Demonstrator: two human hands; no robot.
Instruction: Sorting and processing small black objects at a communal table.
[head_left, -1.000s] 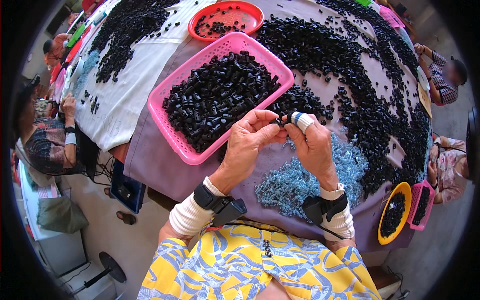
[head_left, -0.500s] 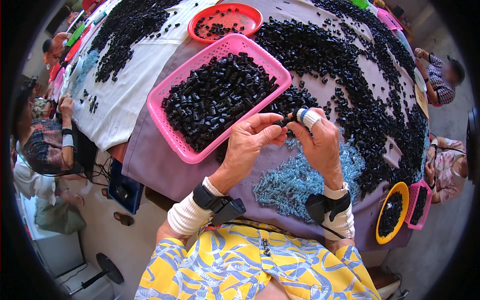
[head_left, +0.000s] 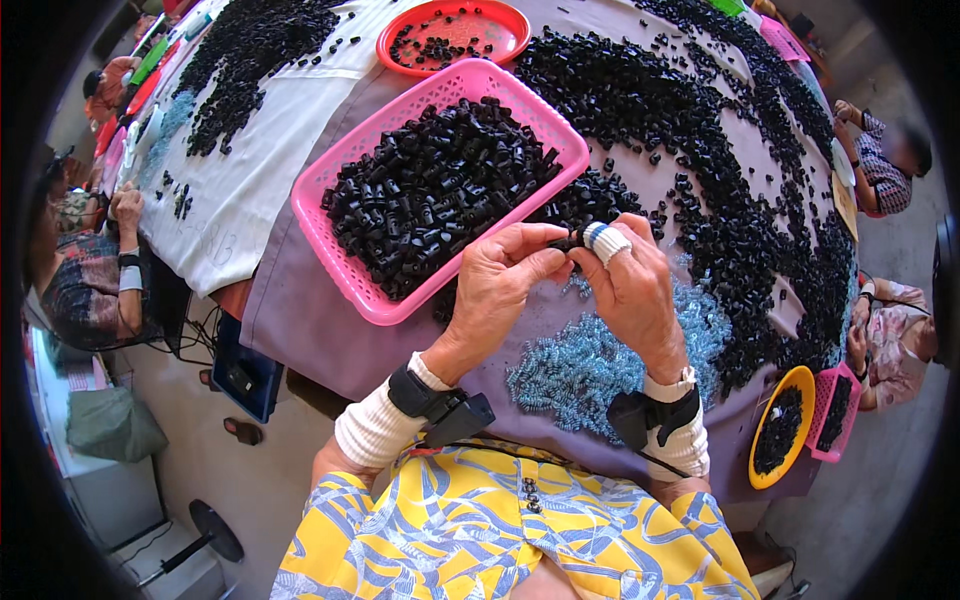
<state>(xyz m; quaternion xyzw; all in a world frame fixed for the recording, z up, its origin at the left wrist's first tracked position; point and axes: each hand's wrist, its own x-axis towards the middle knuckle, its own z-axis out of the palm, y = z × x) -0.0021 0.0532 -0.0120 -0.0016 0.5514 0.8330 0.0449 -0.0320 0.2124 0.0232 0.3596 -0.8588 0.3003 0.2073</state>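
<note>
Near the frame's centre, left hand point(head_left: 493, 288) and right hand point(head_left: 640, 292) pinch a black part point(head_left: 566, 243); uneven pressure could drop it.

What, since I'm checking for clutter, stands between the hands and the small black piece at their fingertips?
Nothing visible does: the left hand and right hand meet at the black piece. The pink basket sits ahead to the left, and the pale blue coils lie below; neither intervenes.
</note>
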